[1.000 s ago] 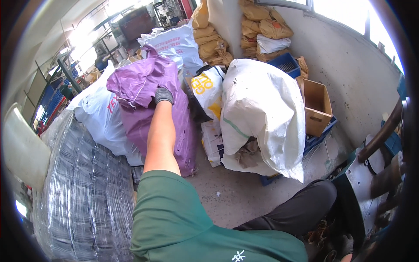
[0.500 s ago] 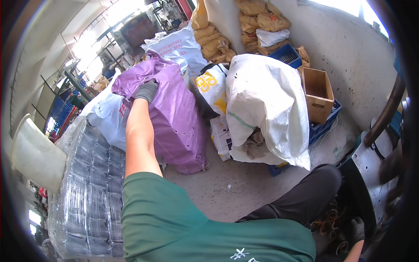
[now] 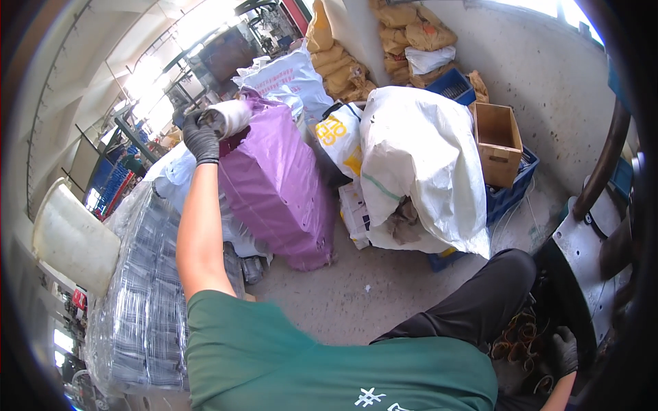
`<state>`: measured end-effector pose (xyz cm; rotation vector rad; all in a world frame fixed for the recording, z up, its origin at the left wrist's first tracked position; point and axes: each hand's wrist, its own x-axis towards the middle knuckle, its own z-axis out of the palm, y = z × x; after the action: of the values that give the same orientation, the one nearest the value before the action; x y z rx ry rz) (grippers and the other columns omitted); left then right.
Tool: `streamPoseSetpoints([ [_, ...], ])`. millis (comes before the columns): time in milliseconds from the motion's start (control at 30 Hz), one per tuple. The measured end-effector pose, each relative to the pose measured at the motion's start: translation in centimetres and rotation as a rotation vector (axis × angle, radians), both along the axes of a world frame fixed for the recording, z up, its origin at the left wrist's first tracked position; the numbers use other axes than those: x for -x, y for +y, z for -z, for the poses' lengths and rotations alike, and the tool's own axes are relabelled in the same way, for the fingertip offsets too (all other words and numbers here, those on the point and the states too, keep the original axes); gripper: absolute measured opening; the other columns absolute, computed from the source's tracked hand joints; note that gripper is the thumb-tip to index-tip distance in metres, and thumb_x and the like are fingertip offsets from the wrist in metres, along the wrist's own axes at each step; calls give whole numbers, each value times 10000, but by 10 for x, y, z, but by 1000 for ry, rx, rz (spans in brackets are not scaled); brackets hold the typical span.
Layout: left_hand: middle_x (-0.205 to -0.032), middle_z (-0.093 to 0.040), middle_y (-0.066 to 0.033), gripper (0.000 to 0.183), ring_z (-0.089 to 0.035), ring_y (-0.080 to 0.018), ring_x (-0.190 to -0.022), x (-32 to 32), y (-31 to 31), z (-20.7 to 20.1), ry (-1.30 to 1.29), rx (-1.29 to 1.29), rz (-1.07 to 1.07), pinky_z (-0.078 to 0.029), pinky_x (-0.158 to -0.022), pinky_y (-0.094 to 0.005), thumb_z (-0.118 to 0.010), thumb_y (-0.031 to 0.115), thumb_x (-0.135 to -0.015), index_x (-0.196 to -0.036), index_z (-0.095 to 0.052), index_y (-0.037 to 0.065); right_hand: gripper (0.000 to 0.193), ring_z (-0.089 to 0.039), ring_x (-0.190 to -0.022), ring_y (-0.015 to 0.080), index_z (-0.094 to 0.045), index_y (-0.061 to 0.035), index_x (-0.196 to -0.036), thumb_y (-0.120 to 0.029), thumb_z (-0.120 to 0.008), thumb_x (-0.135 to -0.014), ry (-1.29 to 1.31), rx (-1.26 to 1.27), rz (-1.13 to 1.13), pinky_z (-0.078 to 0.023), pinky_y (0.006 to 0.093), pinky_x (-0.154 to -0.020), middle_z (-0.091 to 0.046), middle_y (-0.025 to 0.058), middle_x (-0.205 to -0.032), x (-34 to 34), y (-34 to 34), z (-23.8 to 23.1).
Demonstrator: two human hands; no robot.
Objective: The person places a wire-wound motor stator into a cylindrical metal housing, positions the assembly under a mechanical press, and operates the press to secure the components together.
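Observation:
My left hand [image 3: 201,137], in a dark grey glove, is closed on a white cylinder [image 3: 233,118] with a dark end; its exact kind is not clear. The hand is raised at the upper left edge of a large purple sack [image 3: 277,178], where a dark gap shows. Low at the right, my gloved right hand [image 3: 565,351] hangs beside several brown metal rings [image 3: 515,342] in shadow. Its fingers are too dark to read.
Film-wrapped stacked goods [image 3: 147,294] and a whitish tub [image 3: 75,236] stand left. A white sack [image 3: 425,164] lies ahead, beside a wooden box [image 3: 497,144] on a blue crate [image 3: 510,195]. Brown sacks [image 3: 339,72] line the wall. Machine parts [image 3: 582,260] flank my right.
My left hand has let go of the purple sack and moved left, now with the white cylinder in it. The sack's upper left part no longer spreads over the pale bag. My right hand shifted slightly.

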<state>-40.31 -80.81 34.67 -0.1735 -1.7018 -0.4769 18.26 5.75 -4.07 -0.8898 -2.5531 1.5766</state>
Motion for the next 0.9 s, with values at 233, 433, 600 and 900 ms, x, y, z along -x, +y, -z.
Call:
streamPoseSetpoints([
  [233, -912, -734, -75, 201, -673, -153, -845, -47, 183, 248, -884, 194, 673, -559, -785, -333, -723, 130, -902, -1097, -735, 79, 446, -616, -1037, 211, -594, 55, -1288, -161, -704, -914, 84, 102, 24, -506, 340, -933, -672, 96, -1125, 1, -35, -51],
  [433, -991, -743, -232, 201, -720, -395, -942, -160, 331, 555, -1534, 190, 726, -549, -817, -480, -695, 212, -858, -992, -738, 68, 376, -628, -1031, 174, -621, 0, -1306, -177, -710, -986, 425, 180, 121, -510, 318, -942, -678, 69, -1109, 37, -41, -64],
  [600, -1085, -711, -255, 210, -699, -429, -982, -193, 401, 591, -1529, 316, 538, -556, -888, -473, -703, 126, -850, -1043, -720, 46, 323, -638, -1016, 163, -633, 2, -1294, -131, -674, -1004, 538, 149, 11, -506, 314, -958, -699, 73, -1098, 118, -101, -123],
  [900, -968, -733, -165, 171, -694, -261, -888, -173, 403, 431, -1204, -330, 1089, -552, -848, -387, -699, 36, -897, -1059, -657, 4, 1009, -648, -1198, 336, -399, 48, -1541, -319, -902, -748, 322, -251, -741, -513, 378, -1046, -637, 249, -1342, 318, -244, -88],
])
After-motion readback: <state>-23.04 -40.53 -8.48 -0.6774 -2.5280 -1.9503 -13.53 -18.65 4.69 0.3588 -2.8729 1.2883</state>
